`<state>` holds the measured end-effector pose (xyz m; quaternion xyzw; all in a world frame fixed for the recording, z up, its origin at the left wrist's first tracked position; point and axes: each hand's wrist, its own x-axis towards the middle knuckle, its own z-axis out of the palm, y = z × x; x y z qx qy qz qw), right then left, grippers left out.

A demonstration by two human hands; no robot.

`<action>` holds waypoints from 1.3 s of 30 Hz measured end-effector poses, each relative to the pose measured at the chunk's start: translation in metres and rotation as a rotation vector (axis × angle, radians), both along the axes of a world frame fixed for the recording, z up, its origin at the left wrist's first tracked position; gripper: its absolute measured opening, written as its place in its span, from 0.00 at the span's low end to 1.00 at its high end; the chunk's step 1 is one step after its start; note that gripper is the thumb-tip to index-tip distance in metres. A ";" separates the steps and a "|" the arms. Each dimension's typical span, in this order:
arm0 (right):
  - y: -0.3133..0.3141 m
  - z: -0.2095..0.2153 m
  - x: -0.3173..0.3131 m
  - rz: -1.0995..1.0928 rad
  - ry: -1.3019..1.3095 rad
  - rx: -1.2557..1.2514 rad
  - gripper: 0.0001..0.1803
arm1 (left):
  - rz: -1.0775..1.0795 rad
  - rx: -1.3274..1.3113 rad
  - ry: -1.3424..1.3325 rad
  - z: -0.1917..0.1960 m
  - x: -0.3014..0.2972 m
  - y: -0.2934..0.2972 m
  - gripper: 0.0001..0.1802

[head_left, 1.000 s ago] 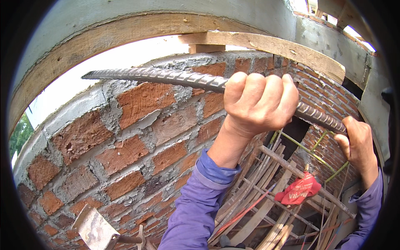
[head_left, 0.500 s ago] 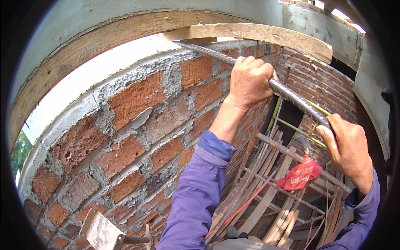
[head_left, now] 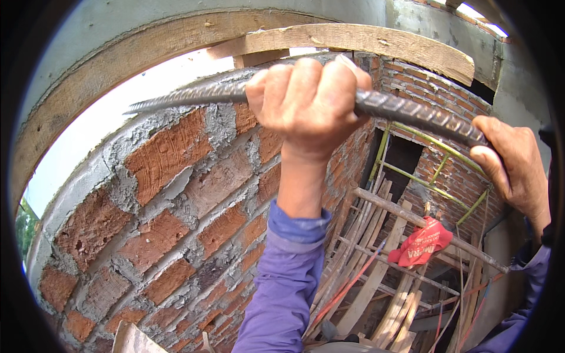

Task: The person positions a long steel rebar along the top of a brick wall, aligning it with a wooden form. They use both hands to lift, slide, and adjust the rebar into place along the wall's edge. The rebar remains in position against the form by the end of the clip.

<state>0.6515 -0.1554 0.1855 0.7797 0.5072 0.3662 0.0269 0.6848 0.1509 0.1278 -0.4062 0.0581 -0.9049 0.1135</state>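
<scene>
A ribbed steel reinforcing bar runs across the upper part of the view, above the top of a brick wall. Around its middle my left hand is closed in a fist. Farther right, my right hand grips the bar near its near end, thumb underneath. The bar's far end points left over the mortared wall top. Behind my left hand, the brick wall shows rough grey mortar joints. A wooden plank lies beyond the bar, along the wall top.
Below right stands scaffolding of wooden poles and loose boards, with a red cloth draped on a pole. A green frame leans behind it. A metal blade shows at the lower left. Another brick wall rises behind.
The bar has swung from a steep slant to nearly level, its far end moving left and nearer. My left hand has come left and up; my right hand has shifted right.
</scene>
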 end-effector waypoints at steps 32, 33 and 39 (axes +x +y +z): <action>-0.089 -0.305 -0.015 -0.115 0.618 1.363 0.24 | -1.088 -0.960 2.178 -0.396 -0.056 -0.144 0.16; -0.092 -0.332 -0.009 -0.119 0.924 1.370 0.24 | -1.120 -1.030 2.133 -0.400 -0.061 -0.145 0.18; -0.052 -0.495 -0.021 -0.061 1.562 0.389 0.38 | -1.198 -1.309 2.055 -0.396 -0.076 -0.156 0.23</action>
